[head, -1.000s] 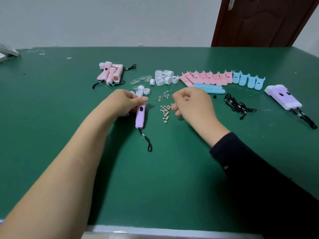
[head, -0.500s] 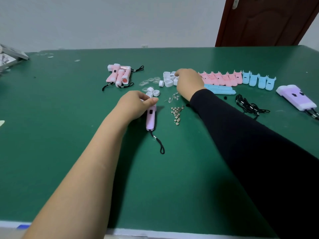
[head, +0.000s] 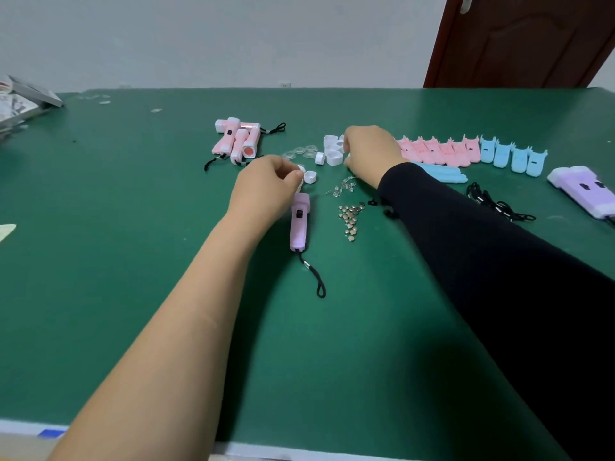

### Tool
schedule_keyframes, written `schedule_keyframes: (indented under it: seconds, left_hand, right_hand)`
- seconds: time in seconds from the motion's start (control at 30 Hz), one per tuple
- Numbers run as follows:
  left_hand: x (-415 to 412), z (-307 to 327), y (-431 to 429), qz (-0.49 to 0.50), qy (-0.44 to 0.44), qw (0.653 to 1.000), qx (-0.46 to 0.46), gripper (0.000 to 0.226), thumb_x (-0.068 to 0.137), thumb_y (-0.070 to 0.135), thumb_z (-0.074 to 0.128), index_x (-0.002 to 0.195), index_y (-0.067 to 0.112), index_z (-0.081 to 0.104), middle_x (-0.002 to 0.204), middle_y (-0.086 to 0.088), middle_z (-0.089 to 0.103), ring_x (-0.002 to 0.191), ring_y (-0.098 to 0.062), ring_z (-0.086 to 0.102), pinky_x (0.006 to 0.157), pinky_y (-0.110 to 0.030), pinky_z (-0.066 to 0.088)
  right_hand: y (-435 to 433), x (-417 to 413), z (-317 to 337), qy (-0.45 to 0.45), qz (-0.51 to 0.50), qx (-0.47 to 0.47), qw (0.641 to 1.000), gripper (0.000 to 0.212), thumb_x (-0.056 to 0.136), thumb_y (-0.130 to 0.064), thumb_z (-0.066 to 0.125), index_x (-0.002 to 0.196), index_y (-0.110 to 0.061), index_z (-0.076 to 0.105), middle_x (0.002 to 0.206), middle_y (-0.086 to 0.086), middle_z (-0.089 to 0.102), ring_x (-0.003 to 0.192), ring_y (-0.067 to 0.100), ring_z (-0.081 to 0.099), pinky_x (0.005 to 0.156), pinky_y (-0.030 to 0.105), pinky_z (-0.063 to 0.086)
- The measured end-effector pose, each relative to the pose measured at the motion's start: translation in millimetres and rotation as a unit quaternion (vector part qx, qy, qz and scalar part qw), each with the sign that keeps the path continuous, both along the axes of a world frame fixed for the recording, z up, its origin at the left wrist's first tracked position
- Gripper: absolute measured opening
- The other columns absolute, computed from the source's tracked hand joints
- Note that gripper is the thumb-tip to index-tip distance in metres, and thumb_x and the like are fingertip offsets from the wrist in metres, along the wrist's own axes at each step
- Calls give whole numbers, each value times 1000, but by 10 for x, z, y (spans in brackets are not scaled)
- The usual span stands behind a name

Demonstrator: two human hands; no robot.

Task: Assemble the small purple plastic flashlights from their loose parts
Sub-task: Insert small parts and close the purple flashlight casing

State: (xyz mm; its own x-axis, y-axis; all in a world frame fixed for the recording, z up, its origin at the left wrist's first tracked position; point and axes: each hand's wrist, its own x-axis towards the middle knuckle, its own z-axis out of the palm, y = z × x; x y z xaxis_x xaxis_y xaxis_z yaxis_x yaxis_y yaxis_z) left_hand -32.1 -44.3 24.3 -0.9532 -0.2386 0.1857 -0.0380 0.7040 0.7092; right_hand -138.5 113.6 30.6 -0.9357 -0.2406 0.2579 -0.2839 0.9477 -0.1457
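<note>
A pale purple flashlight body (head: 298, 224) lies on the green table (head: 133, 227), its black lanyard (head: 314, 277) trailing toward me. My left hand (head: 263, 191) pinches its far end, next to a loose white cap (head: 310, 177). My right hand (head: 369, 151) is stretched out over the pile of white head caps (head: 333, 149), fingers curled down among them; what they hold is hidden. Button cells (head: 349, 219) and clear LEDs (head: 344, 188) lie between my arms. Clear lenses (head: 299, 152) sit left of the caps.
Finished pink flashlights (head: 236, 141) lie at the back left. Pink shells (head: 439, 150) and blue shells (head: 514, 156) line the back right, with black lanyards (head: 496, 204) and finished purple flashlights (head: 585, 191) at the right edge. A box (head: 23, 101) is far left.
My right hand went from beside the button cells out to the white cap pile and stays there. My left hand keeps its hold on the purple body.
</note>
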Motion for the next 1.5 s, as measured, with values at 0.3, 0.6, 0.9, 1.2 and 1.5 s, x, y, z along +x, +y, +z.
schedule_keyframes:
  seconds: [0.3, 0.6, 0.9, 1.2, 1.5]
  left_hand:
    - [30, 86, -30, -4, 160, 982, 101, 29, 95, 17, 61, 123, 16, 64, 100, 16, 65, 80, 13, 58, 76, -11, 49]
    - [-14, 87, -262, 75, 134, 947, 282, 22, 94, 27, 61, 113, 17, 68, 96, 7, 72, 80, -2, 71, 55, -13, 45]
    - [4, 145, -298, 53, 157, 909, 382, 17, 93, 22, 63, 109, 24, 61, 103, 0, 71, 81, -7, 71, 61, -17, 50]
    - [-10, 148, -247, -1, 122, 903, 412, 35, 87, 4, 68, 118, 18, 60, 99, 3, 68, 86, -9, 65, 65, -17, 50]
    - [146, 125, 155, -152, 56, 944, 287, 33, 90, 16, 69, 123, 17, 64, 93, 3, 75, 86, -6, 69, 69, -19, 54]
  right_hand:
    - [-312, 388, 366, -332, 129, -390, 849, 25, 85, -45, 67, 76, -22, 66, 74, -9, 65, 54, 6, 49, 50, 17, 38]
    - [-632, 13, 262, -193, 56, -185, 962, 20, 87, -18, 63, 99, -4, 67, 92, 8, 63, 82, 23, 57, 66, 26, 46]
    - [-999, -189, -29, -100, 17, 8, 995, 32, 89, -12, 56, 66, -15, 33, 72, 3, 41, 107, 28, 47, 78, 32, 35]
    - [-601, 224, 378, -206, 110, -599, 766, 8, 86, -6, 69, 85, -11, 63, 72, 3, 64, 59, 10, 59, 53, 18, 46]
    - [102, 916, 306, -197, 129, -590, 772, 9, 88, -10, 67, 89, -19, 71, 77, -3, 68, 60, 4, 55, 58, 16, 46]
